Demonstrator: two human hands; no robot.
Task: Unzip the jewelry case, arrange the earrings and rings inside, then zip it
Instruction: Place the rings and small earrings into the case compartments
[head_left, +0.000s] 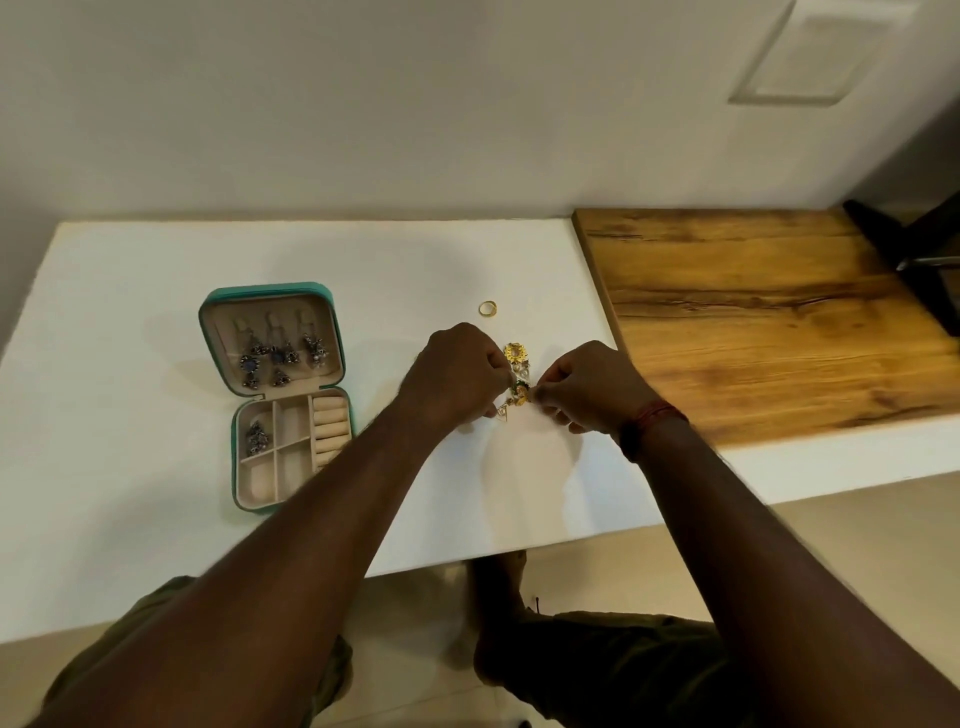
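Observation:
A teal jewelry case (271, 292) lies open on the white table, lid flat at the back. Several dark silver earrings (280, 356) hang in the lid, and one more (257, 438) lies in a left compartment of the base. The ring rolls (330, 428) on the base's right side hold nothing. To the right of the case, my left hand (457, 376) and my right hand (589, 387) pinch a gold earring (519, 392) between them. A second gold earring (516, 354) lies just behind it. A gold ring (488, 308) rests farther back on the table.
A wooden board (753, 322) covers the table's right end, with a black stand (914, 249) on its far right corner. A wall runs behind the table. The front edge of the table is close to my body, with my knees below it.

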